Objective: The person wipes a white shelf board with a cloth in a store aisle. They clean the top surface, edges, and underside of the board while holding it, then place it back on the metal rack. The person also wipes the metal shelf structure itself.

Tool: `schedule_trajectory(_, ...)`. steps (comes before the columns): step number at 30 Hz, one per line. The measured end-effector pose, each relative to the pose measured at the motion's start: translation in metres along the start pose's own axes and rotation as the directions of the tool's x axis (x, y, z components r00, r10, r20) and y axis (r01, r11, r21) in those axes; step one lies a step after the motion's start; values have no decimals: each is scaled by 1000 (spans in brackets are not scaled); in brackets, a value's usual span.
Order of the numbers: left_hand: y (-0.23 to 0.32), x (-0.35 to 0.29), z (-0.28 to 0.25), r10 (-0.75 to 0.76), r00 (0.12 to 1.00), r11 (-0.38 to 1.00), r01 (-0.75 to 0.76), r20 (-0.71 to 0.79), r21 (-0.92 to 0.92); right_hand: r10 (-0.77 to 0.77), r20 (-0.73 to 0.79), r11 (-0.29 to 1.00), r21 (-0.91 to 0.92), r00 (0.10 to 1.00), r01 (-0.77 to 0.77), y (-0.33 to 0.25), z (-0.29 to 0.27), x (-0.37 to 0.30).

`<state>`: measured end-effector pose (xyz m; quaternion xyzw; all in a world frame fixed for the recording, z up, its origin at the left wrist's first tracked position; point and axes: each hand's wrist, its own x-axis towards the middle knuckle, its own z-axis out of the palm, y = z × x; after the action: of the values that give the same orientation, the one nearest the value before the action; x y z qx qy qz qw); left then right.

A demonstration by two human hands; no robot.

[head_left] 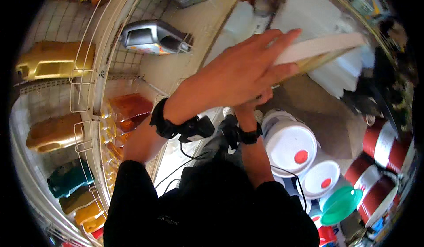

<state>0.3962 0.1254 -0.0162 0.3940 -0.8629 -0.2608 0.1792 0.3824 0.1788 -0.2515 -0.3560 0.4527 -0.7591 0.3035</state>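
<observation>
My left hand (240, 68) reaches across the middle, its thumb and fingers on either side of the near end of a long, flat, pale piece (324, 48) with a yellowish underside. What kind of thing this is, I cannot tell. Below the left hand is my right hand (254, 103), mostly covered by it. Its visible fingertips are curled, and whatever they may hold is hidden. Black bands with small devices (194, 127) sit on both wrists. The nearest bottle to my left hand is a grey oil bottle (154, 37) lying on a shelf.
Shelves with wire guards hold gold oil jugs (55, 61) and amber bottles (128, 110) on the left. White buckets (289, 145), a green tub (340, 205) and red-and-white drums (375, 194) stand at lower right. A brown carton (327, 119) and white plastic sheeting (309, 8) lie beyond.
</observation>
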Motion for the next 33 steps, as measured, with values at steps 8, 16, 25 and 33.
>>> schedule_trajectory(8,-18,11,-14,-16,984,972,57,177,-228,160,-193,979,155,968,-131,57,8,-27)
schedule_trajectory(16,-13,3,34,144,945,984,-167,-292,-57,304,-389,919,361,870,-159,104,3,-31)
schedule_trajectory(25,-47,21,10,495,869,838,-471,-19,276,319,-548,879,476,773,-26,109,11,-10)
schedule_trajectory(33,-21,2,3,58,998,996,-58,-10,-69,-59,-99,981,180,993,76,103,-19,-18)
